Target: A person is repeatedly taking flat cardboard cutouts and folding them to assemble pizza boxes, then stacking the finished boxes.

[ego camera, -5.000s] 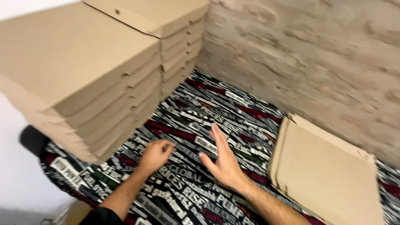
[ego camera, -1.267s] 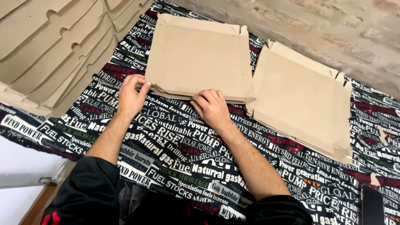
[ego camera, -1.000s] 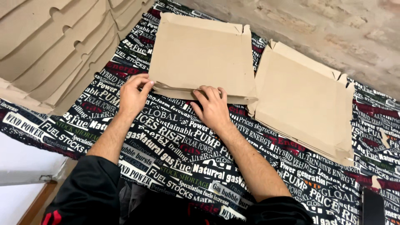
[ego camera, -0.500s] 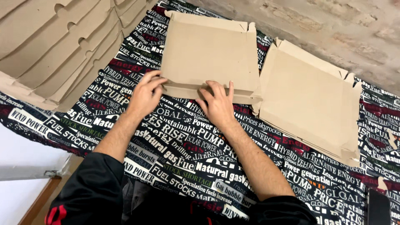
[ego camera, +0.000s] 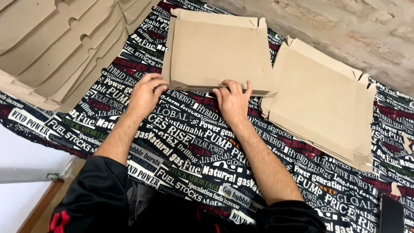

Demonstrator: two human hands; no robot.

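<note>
Flat cardboard box blank (ego camera: pixel 217 54), lying on the desk (ego camera: pixel 185 142) toward its far edge, near flap facing me. My right hand (ego camera: pixel 233 101) presses the near flap at its middle, fingers spread flat on the cardboard, palm resting on the cloth; it grips nothing. My left hand (ego camera: pixel 145 92) sits at the blank's near left corner, fingers curled with the tips touching the flap edge; whether it pinches the edge I cannot tell. Just beside the blank, toward the desk's right edge, a stack of similar cardboard blanks (ego camera: pixel 321 99) lies tilted, its left corner touching the first blank. The desk carries a dark cloth printed with white and red lettering. At the far left corner, folded cardboard boxes (ego camera: pixel 51 43) stand piled. A stone-patterned wall (ego camera: pixel 345 26) runs behind the far edge.
</note>
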